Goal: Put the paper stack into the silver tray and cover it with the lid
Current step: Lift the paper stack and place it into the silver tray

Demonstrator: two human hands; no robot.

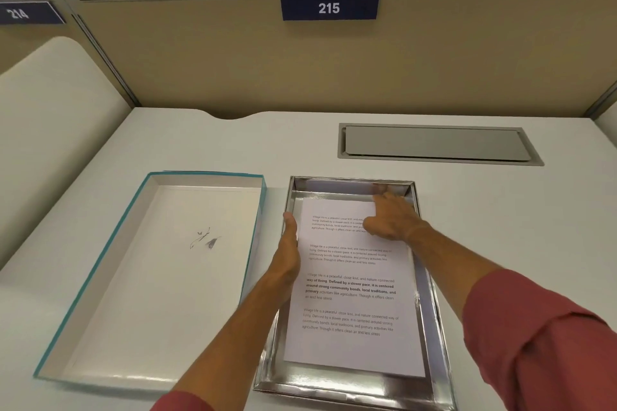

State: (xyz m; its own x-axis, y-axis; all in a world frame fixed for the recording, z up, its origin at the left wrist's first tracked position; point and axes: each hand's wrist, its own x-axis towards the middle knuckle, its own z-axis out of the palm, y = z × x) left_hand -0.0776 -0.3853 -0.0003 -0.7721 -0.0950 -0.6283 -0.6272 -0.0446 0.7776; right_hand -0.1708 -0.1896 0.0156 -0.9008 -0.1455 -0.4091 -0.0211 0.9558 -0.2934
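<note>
The paper stack (350, 297), white sheets with printed text, lies inside the silver tray (434, 337) on the desk. My left hand (288, 250) rests along the stack's left edge at the tray's left wall, fingers extended. My right hand (390, 217) presses on the stack's upper right corner near the tray's far wall, fingers curled down onto the sheet. The lid (160, 277), teal outside and white inside, lies upside down on the desk left of the tray, with a small dark mark on its inner face.
A grey cable-port flap (434, 143) is set into the white desk (534, 227) behind the tray. A beige partition with a sign reading 215 (329, 7) stands at the back. A cream rounded divider (50, 130) rises on the left.
</note>
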